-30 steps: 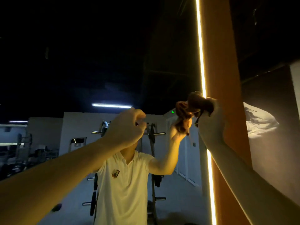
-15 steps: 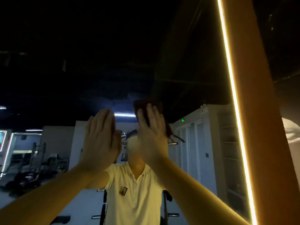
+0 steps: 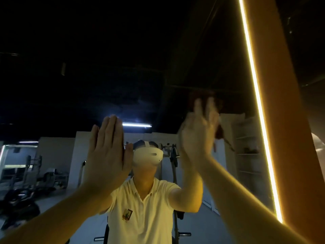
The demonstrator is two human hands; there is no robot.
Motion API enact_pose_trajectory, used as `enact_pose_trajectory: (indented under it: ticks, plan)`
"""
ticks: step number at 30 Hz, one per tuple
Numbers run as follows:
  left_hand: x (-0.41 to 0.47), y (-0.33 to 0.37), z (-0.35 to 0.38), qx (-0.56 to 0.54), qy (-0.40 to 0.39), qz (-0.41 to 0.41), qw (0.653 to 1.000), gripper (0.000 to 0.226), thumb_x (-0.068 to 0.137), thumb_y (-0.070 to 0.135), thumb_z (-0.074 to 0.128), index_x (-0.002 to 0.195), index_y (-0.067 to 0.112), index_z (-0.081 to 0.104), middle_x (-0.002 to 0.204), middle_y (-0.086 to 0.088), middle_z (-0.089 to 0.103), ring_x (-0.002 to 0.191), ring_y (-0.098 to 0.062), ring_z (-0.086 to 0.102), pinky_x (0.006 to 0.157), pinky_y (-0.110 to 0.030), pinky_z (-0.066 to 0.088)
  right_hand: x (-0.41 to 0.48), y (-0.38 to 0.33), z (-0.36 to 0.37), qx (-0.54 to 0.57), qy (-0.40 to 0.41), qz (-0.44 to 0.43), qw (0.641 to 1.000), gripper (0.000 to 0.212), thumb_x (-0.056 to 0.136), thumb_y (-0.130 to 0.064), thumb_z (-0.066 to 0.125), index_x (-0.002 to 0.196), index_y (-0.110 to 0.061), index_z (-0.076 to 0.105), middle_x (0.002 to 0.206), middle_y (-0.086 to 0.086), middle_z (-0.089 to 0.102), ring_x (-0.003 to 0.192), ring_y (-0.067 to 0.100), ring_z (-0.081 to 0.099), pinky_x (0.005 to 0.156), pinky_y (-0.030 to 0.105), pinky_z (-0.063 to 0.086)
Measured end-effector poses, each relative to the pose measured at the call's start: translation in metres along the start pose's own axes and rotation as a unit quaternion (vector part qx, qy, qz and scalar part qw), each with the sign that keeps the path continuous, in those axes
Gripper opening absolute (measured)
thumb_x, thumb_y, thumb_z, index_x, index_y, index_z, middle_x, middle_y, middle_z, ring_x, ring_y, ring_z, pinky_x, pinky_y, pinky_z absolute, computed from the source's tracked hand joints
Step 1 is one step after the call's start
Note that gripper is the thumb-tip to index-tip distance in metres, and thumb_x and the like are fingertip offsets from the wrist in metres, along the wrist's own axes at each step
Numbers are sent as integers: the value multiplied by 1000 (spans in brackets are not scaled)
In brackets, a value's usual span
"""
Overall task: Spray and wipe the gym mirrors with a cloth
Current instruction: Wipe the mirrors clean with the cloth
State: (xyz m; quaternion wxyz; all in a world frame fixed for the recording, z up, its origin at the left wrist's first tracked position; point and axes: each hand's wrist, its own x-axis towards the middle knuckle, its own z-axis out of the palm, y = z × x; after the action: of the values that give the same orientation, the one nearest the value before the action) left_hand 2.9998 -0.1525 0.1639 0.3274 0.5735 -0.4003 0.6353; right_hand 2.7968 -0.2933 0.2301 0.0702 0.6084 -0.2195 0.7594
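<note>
My left hand [image 3: 107,152] is held flat left of centre at the mirror [image 3: 79,67], fingers straight and together, holding nothing. My right hand [image 3: 198,138], right of centre, is smeared by blur. Its fingers look straight and spread, pressing the dark cloth [image 3: 204,95] to the glass. Most of the cloth hides behind that hand, with only dim edges showing above the fingertips. A lit strip [image 3: 255,95] runs down the mirror's right edge.
</note>
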Motion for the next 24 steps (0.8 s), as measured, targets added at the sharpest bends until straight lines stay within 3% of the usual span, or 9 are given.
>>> enact_pose_trajectory:
  ticks: [4,8,10,12,15,18,20,24]
  plan:
    - [2,0,-4,4,-1,8,1000,69,108,39,32,162,-5,22,169,-26,21,160,-37,15,128,-59,15,-52,-55,28,-12,-106,-161,981,62,98,-13,53,158,-16,36,170,13,18,158,31,11,127,53,19]
    - [0,-2,-5,3,-9,13,1000,70,109,39,30,163,-3,18,171,-25,16,161,-35,10,130,-56,11,-60,-1,-8,-42,-120,-381,916,46,92,-9,67,137,-7,63,148,19,53,138,34,49,115,48,42]
    - [-1,-3,-4,2,-10,12,1000,71,108,40,29,164,-3,17,172,-24,15,162,-34,9,130,-55,9,-45,44,-33,-105,-112,-417,896,45,90,-13,76,133,-9,64,140,17,57,127,31,56,109,42,46]
    - [-1,-4,-4,4,-15,9,1000,71,108,40,28,164,-2,15,172,-23,13,162,-34,8,130,-55,10,-25,84,-57,-141,-70,-343,926,39,94,-25,70,129,-10,62,131,18,58,114,33,60,97,46,51]
    - [-2,-3,-4,9,-21,7,1000,71,109,41,25,164,-2,14,173,-22,11,162,-34,6,130,-57,11,-2,126,-85,-157,-16,-101,982,32,98,-32,53,121,-9,59,120,20,58,108,38,58,93,46,45]
    - [-2,1,-4,11,-22,6,1000,70,110,40,25,164,-3,15,173,-23,10,162,-35,6,129,-59,14,3,120,-83,-161,15,99,982,35,98,-30,56,121,-4,54,122,22,58,114,41,56,97,50,45]
    - [-1,2,-3,6,-17,1,1000,69,109,39,27,164,-3,16,172,-23,11,162,-35,7,128,-60,15,-6,85,-62,-122,41,99,987,33,97,-32,52,119,-6,54,115,17,59,107,35,58,93,47,46]
    - [-2,0,-1,3,-18,5,1000,69,110,38,28,163,-4,16,172,-23,10,162,-35,6,129,-59,13,-63,-1,-11,-32,-3,-56,998,30,106,-43,41,115,-18,55,108,4,54,98,15,49,86,32,42]
